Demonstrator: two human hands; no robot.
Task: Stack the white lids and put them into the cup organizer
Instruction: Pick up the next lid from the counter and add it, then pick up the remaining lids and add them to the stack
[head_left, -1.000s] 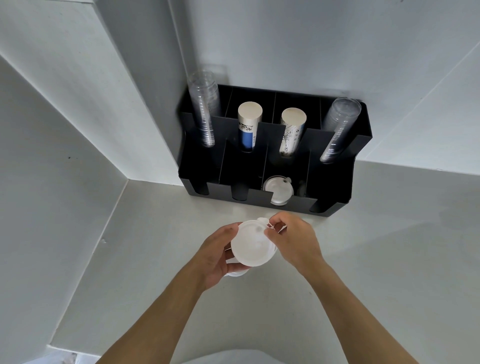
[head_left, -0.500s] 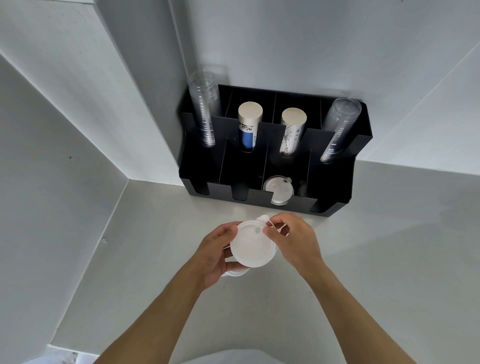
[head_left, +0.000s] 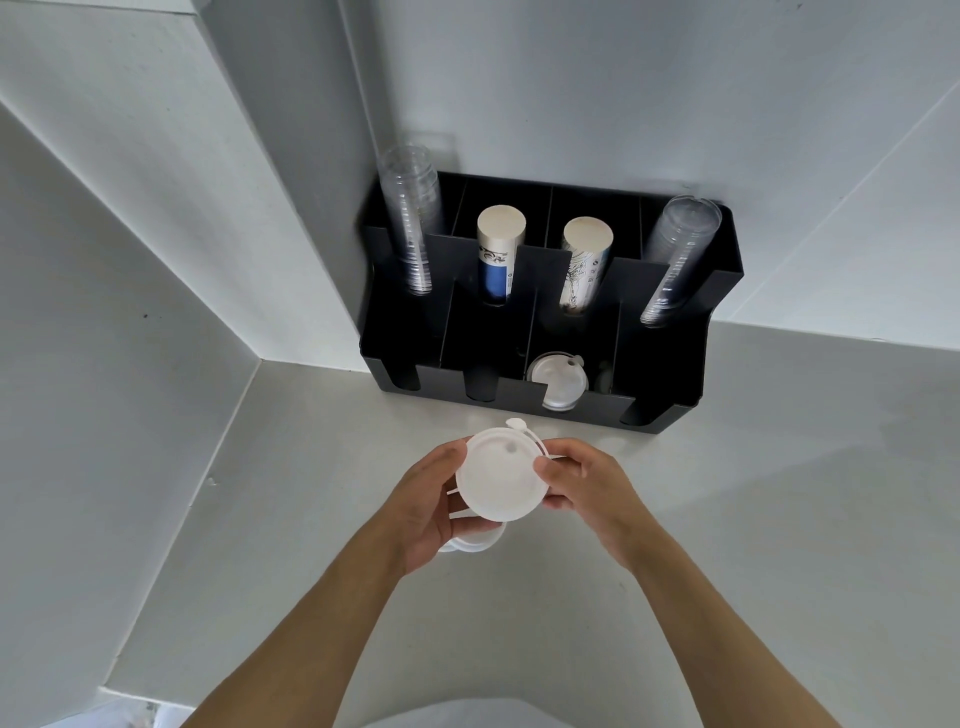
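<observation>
Both my hands hold a stack of white lids (head_left: 500, 478) above the counter, just in front of the black cup organizer (head_left: 675, 410). My left hand (head_left: 428, 506) cups the stack from the left and below. My right hand (head_left: 582, 480) pinches the top lid's right rim. More white lids (head_left: 475, 543) show under my left palm; I cannot tell whether they rest on the counter. A stack of lids (head_left: 557, 382) sits in the organizer's third front slot.
The organizer stands against the wall in a corner. Its back slots hold two clear cup stacks (head_left: 410, 223) (head_left: 675, 260) and two paper cup stacks (head_left: 498, 260) (head_left: 584, 265). A wall rises on the left. The grey counter (head_left: 779, 519) stretches to the right.
My right hand has shifted from the lid's top edge down to its right rim. The lid stack has stayed in nearly the same place.
</observation>
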